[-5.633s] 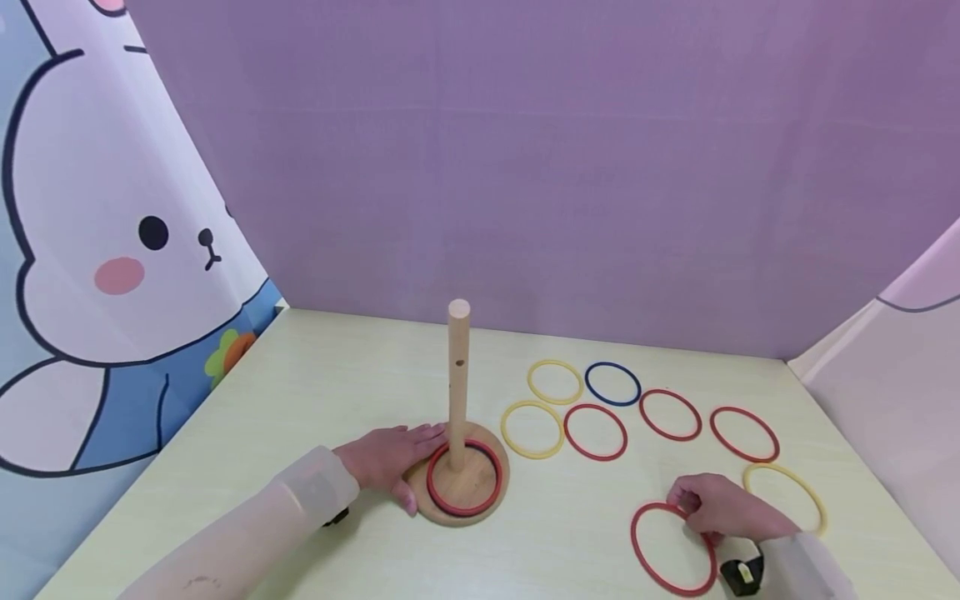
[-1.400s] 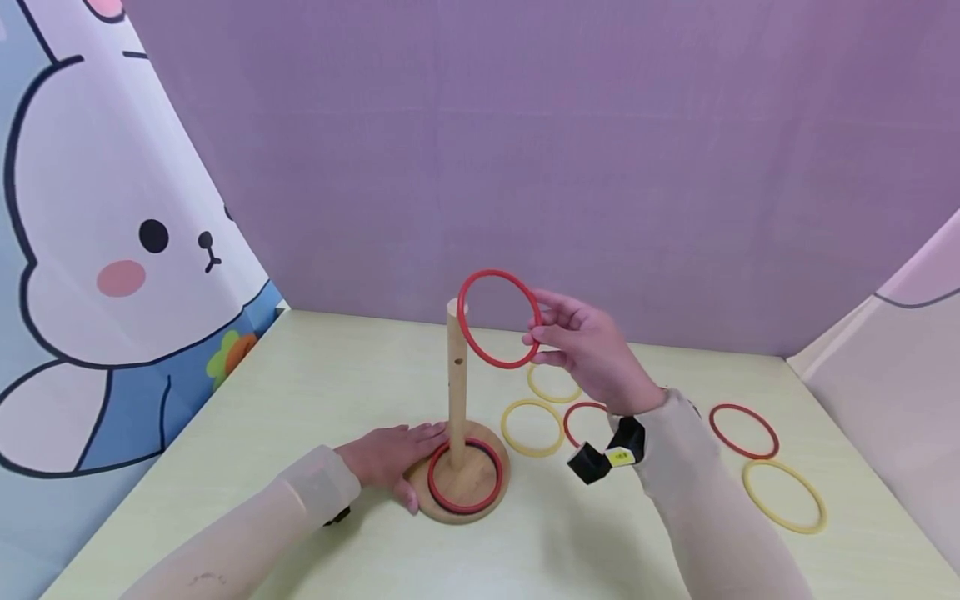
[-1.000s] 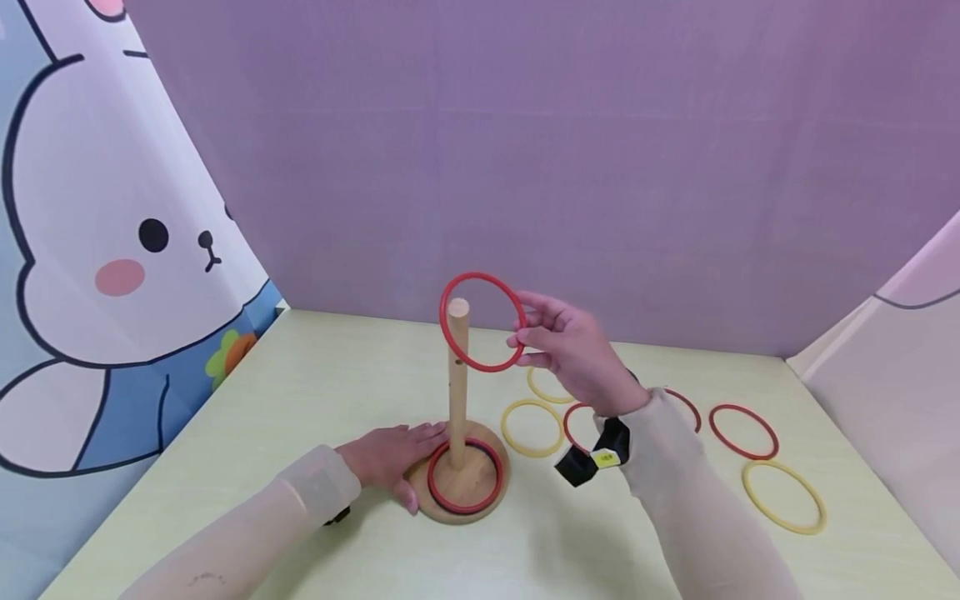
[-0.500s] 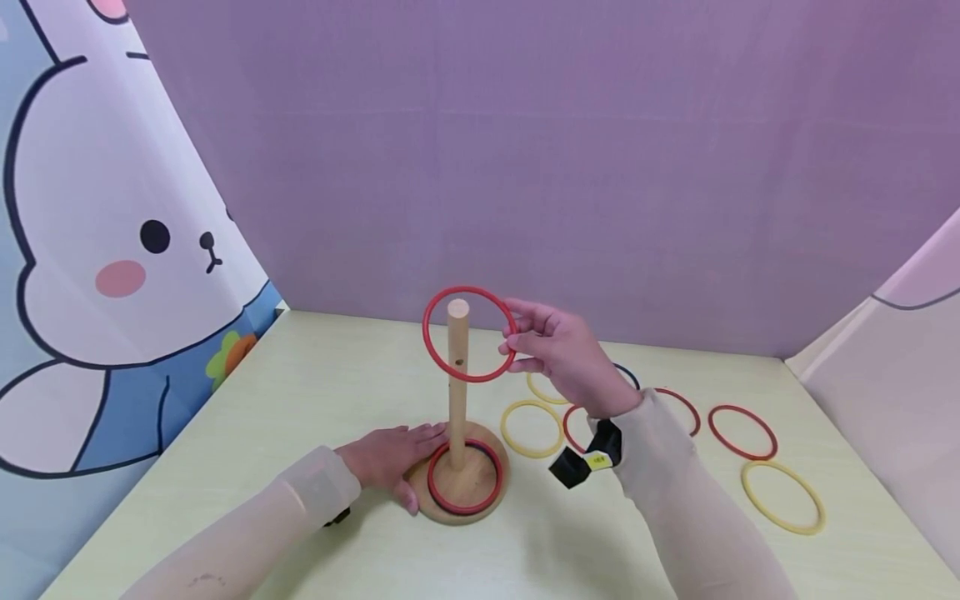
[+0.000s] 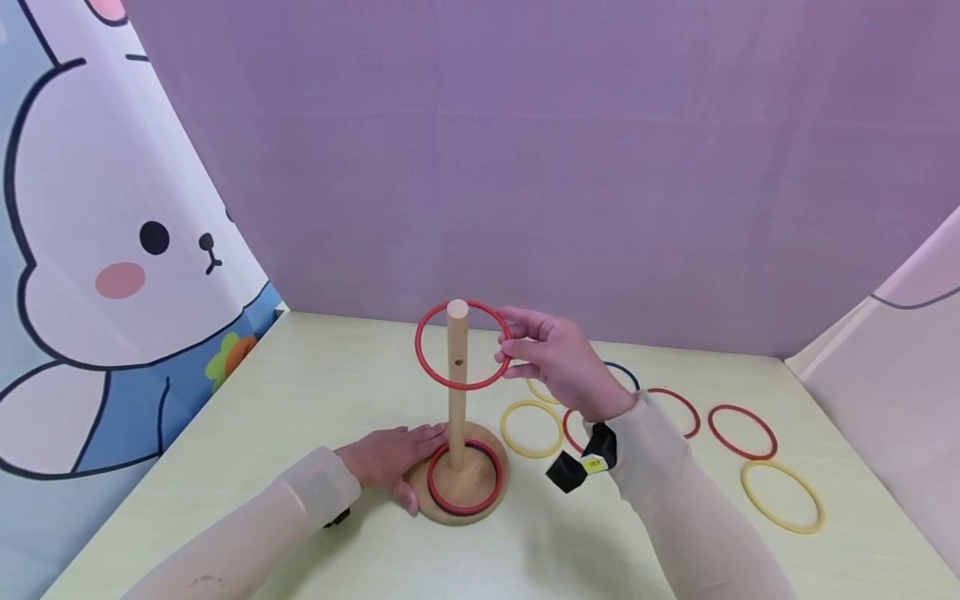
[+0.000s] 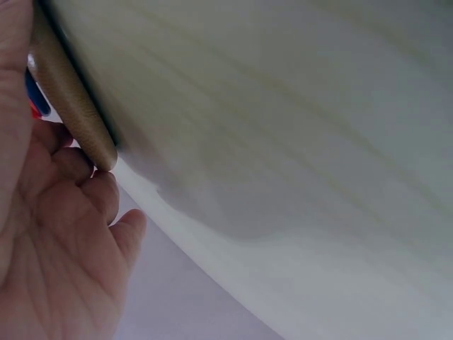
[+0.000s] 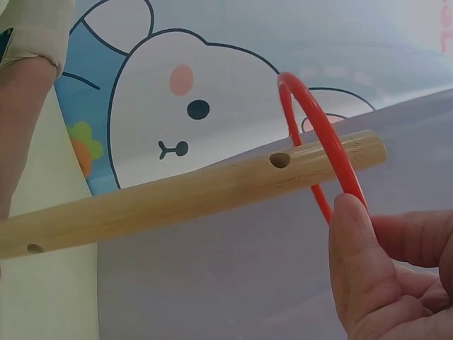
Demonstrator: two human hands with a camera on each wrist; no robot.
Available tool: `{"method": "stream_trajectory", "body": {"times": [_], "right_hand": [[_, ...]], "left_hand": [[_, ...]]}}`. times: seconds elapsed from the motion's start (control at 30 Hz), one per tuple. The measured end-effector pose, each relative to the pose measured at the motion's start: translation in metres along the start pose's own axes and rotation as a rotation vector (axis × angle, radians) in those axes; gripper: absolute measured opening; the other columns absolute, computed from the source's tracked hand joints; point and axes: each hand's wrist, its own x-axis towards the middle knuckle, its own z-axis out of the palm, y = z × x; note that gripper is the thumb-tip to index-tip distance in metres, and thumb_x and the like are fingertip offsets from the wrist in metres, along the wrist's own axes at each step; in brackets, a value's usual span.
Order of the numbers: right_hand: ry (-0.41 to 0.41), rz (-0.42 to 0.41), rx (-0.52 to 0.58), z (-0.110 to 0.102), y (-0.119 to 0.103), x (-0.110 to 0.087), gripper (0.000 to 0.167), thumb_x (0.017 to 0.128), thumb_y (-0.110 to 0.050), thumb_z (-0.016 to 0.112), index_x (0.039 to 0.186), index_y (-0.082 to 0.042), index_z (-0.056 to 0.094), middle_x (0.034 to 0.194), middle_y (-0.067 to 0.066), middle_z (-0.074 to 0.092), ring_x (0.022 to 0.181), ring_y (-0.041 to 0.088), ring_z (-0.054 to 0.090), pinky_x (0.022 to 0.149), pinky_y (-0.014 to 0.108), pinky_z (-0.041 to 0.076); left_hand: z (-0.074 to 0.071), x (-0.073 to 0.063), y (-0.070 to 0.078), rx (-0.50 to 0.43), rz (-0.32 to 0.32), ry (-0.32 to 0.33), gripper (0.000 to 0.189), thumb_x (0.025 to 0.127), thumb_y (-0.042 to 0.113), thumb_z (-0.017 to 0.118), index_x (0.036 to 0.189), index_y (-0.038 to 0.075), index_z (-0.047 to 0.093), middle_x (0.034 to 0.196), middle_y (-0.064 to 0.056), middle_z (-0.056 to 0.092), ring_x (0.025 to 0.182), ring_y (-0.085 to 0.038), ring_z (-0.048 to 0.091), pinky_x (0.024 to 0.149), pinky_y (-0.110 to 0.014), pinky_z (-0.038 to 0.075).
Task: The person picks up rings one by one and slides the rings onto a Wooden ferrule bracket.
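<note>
In the head view my right hand (image 5: 562, 362) pinches a red ring (image 5: 465, 387) between thumb and fingers. The ring encircles the upper end of an upright wooden post (image 5: 457, 404); in the right wrist view the post's tip pokes through the tilted red ring (image 7: 325, 131). My left hand (image 5: 386, 458) rests on the left side of the round wooden base (image 5: 461, 490), fingers extended toward the post. Another red ring (image 5: 465, 511) lies around the foot of the post, over a dark one. From below, the left wrist view shows the left fingers at the base's edge (image 6: 74, 106).
On the table, to the right of the base, lie a yellow ring (image 5: 531, 456), a red ring (image 5: 731, 407), another yellow ring (image 5: 798, 532) and others. A blue ring (image 5: 626, 369) is partly hidden behind the right hand. A purple cloth (image 5: 480, 167) rises behind the table.
The right hand picked up the red ring from the table's right side, carried it left to the post, then lowered it over the tip. The left hand stays in place.
</note>
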Motion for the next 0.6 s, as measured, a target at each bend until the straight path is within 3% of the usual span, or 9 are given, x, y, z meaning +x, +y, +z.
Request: {"method": "stream_trajectory", "body": {"times": [0.6], "right_hand": [[-0.051,-0.027,0.05,-0.001,0.017,0.002,0.048,0.094,0.005,0.052,0.141,0.004,0.042,0.092,0.007,0.051,0.079,0.014,0.062,0.07,0.026,0.057]], "left_hand": [[0.001,0.001,0.0,0.017,0.009,0.003,0.11,0.066,0.053,0.08,0.149,0.001,0.03,0.153,-0.014,0.031,0.136,-0.035,0.034,0.106,-0.05,0.035]]}}
